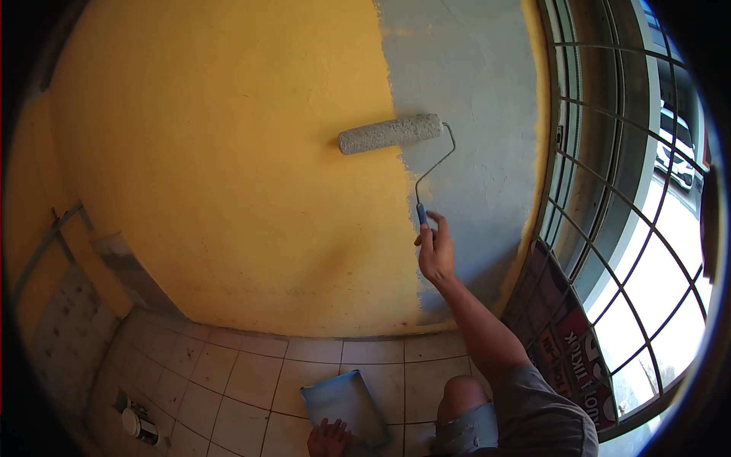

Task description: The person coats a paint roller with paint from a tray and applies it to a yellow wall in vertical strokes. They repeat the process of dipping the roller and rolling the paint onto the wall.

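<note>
A paint roller (390,134) with a long, shaggy grey sleeve is tilted across the border between yellow and grey paint on the wall (251,175). Its bent wire frame runs down to a blue handle, which my right hand (435,251) grips with the arm raised. Low in the view, my left hand (329,439) overlaps the near left side of a blue paint tray (352,400). The fingers of that hand are stretched out. The tray lies on the tiled floor, its near end partly hidden by my hand and arm.
A barred window (609,175) fills the right side, with a printed banner (571,343) below it. At the lower left, a paint can (140,426) stands on the tiles (236,381). My bent knee (462,400) is close to the tray's right.
</note>
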